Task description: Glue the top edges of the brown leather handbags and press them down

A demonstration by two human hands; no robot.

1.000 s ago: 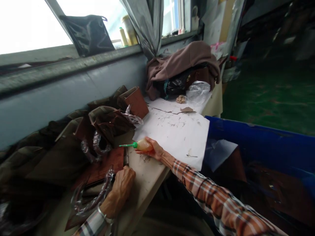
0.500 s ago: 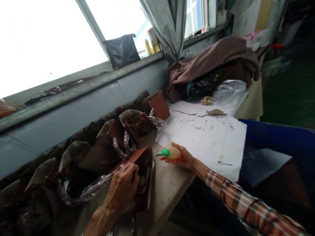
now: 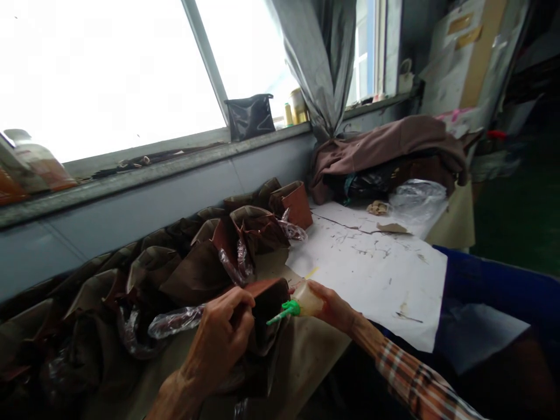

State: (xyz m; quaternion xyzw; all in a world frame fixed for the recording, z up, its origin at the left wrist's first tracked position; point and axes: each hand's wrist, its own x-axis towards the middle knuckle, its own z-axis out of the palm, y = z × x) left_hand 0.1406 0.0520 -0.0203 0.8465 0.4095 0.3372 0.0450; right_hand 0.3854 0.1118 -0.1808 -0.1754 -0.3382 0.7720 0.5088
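While the left hand [image 3: 221, 338] grips a brown leather piece [image 3: 268, 309], the right hand [image 3: 333, 307] holds a squeeze bottle [image 3: 307, 300] beside it
Workbench [image 3: 312, 359] under the window carries a heap of brown leather pieces [image 3: 175, 274], clear plastic wrap [image 3: 175, 322] and a white paper sheet [image 3: 371, 280]. Hands apart but close, each clamped on its item, leather piece at the bench's near edge. Green nozzle [image 3: 284, 311] points at the leather, contact unclear. Risk: a hard squeeze or a slip could smear the leather or left hand; loose wrap could also get in the way
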